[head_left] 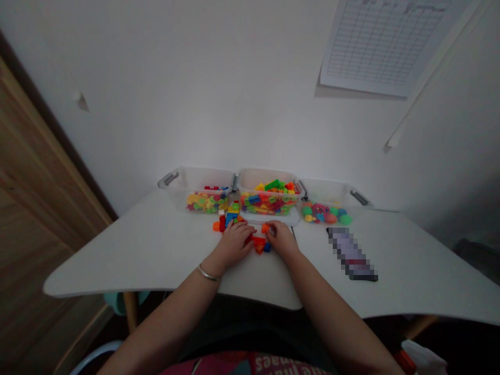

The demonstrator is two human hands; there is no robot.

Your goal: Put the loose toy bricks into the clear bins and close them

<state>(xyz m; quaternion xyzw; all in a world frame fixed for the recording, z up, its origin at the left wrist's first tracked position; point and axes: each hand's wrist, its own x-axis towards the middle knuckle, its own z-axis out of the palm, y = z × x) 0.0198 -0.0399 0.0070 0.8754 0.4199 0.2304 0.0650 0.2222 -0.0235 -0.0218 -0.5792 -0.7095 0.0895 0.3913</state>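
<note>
My left hand (235,241) lies low over the table with its fingers bent around a red toy brick (249,238), partly hidden by the thumb and index finger. Between thumb and fingers, my right hand (284,238) pinches a small orange brick (265,228). Below and between both hands are a red-orange brick piece (259,244) and a blue brick (267,247), seeming to touch. Just beyond my left fingers stands a group of coloured bricks (232,214), yellow, blue and red, with an orange brick (216,226) at its left side.
Three clear bins line the wall: the left bin (183,179) and middle bin (250,179) hold bricks, the right bin (324,188) round coloured pieces. A lid (292,217) lies before the middle bin. A blurred-out phone-shaped object (351,255) rests right on the white table (156,255).
</note>
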